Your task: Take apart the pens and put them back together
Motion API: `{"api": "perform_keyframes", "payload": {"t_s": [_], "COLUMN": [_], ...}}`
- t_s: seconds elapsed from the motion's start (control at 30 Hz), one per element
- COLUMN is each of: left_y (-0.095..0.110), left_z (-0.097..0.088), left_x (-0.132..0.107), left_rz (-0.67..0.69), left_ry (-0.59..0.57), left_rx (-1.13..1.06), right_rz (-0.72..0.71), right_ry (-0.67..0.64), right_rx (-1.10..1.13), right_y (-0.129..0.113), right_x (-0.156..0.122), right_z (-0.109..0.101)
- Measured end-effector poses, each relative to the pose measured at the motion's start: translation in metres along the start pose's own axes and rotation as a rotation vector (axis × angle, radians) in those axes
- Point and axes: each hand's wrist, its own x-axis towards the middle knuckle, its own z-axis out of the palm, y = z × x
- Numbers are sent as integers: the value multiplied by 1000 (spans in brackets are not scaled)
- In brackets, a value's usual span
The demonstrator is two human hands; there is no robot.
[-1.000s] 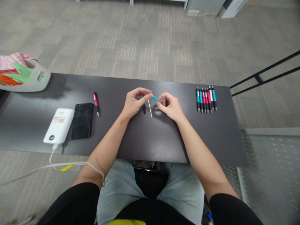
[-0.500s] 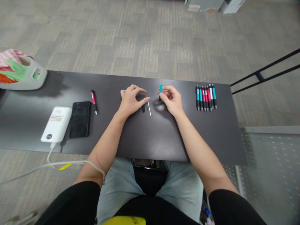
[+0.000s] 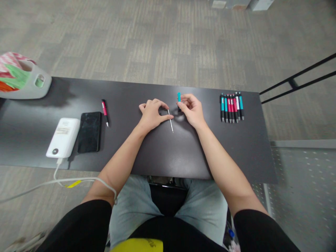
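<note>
My right hand (image 3: 191,111) pinches a teal and black pen barrel (image 3: 179,99) and holds it upright just above the dark table (image 3: 168,154). My left hand (image 3: 152,115) rests on the table to its left, fingers curled, its fingertips at the upper end of a thin white pen refill (image 3: 170,123) that lies on the table. A small black pen part is hidden under my left fingers. Whether the left fingers grip the refill I cannot tell.
A row of several teal, red and white pens (image 3: 231,107) lies at the right. A single red pen (image 3: 105,111), a black phone (image 3: 90,131) and a white power bank (image 3: 63,137) with a cable lie at the left. A grey basket (image 3: 25,83) sits far left.
My right hand carried the teal barrel away from my left hand and turned it upright. My left hand dropped to the table over the black part and touched the refill.
</note>
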Motion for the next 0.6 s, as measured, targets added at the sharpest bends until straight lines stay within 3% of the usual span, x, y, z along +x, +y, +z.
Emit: {"api": "perform_keyframes", "payload": {"t_s": [0.17, 0.37, 0.47, 0.6], "left_y": [1, 14, 12, 7], "left_z": [0, -1, -4, -17], "left_x": [1, 9, 16, 22], "left_rz": [-45, -84, -102, -104], "left_ry": [18, -45, 56, 232], "left_rx": [-124, -649, -791, -710], "right_rz": [-21, 13, -14, -51], "right_ry": [23, 24, 15, -10], "right_rx": [27, 17, 13, -40], "right_y": [7, 7, 8, 12], "right_x": [2, 3, 2, 1], "right_z": [-1, -3, -3, -3]}}
